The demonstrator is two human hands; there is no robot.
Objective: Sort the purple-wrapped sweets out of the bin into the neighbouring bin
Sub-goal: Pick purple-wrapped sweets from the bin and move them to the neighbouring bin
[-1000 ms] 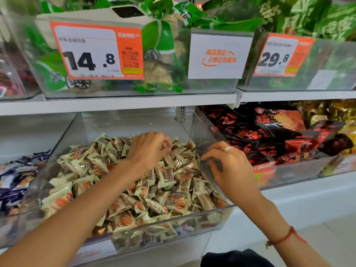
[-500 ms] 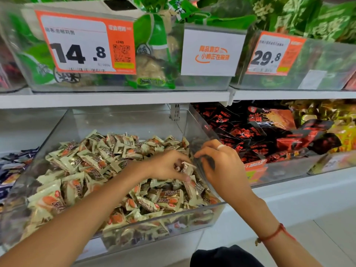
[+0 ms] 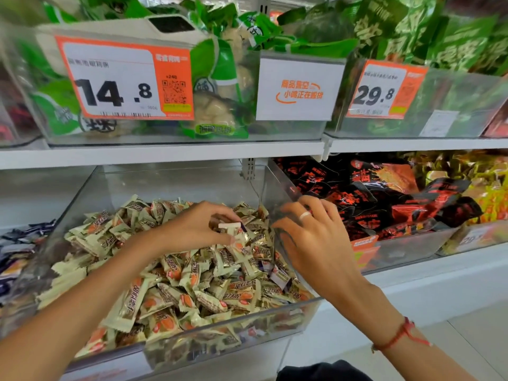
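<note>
Down on the lower shelf, clear bin heaped with cream-wrapped sweets. Left hand over the pile toward the bin's 1 o'clock corner, grip narrow, thumb and fingertips pinched on a small sweet with a pale crimped end and a dark purple edge showing. Right hand at 3 o'clock of the left one, draped over the bin's right wall, fingers curled down along the clear panel, pale ring on one finger; whether that grip holds anything, cannot tell. Red string bracelet at the right wrist. More purple-wrapped sweets half buried in the pile just below the right palm, near the bin's 4 o'clock edge. Neighbouring bin at 9 o'clock, holding dark blue-purple wrappers, well apart from both hands. At 3 o'clock, another bin of black and red packets. At 12 o'clock, upper shelf with green packets behind orange price tags reading 14.8 and 29.8, white sign between them.
</note>
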